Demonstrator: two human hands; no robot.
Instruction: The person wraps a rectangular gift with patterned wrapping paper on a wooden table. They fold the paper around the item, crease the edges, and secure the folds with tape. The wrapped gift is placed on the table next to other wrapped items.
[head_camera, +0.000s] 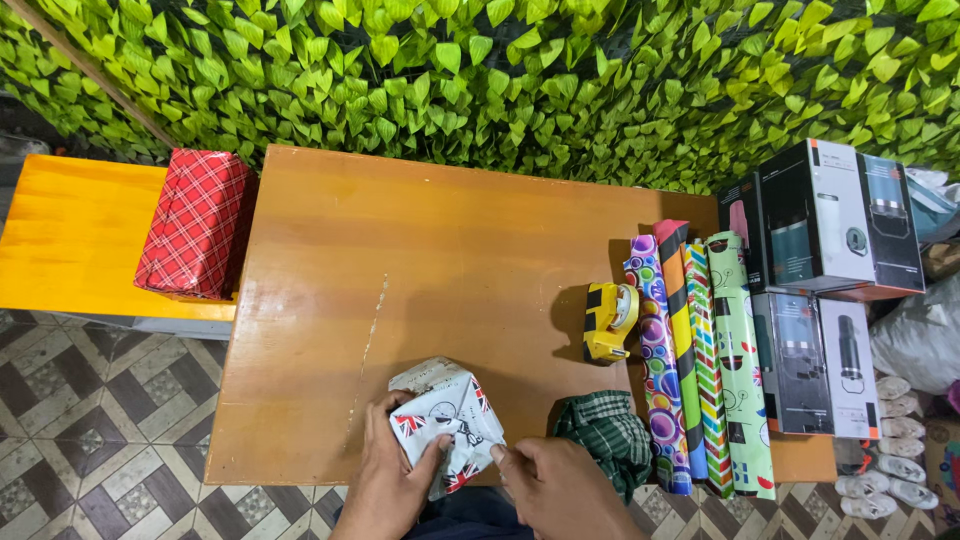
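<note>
Filling the middle of the frame, a brown wooden table (450, 260) is seen before a leafy green wall (520, 80); a red checked parcel (196, 222) is laid at upper left, gift-wrap rolls (700, 360) at right, a yellow tape dispenser (608, 320) beside them. At bottom centre a half-wrapped box (445, 415) is gripped at the table's near edge, left hand (385, 478) clamped on its side, right hand (560, 488) pinching a paper flap

one head-worn view looks steeply down over the wooden table (420, 250), fairly near, probably facing the leafy wall (520, 80).
</note>
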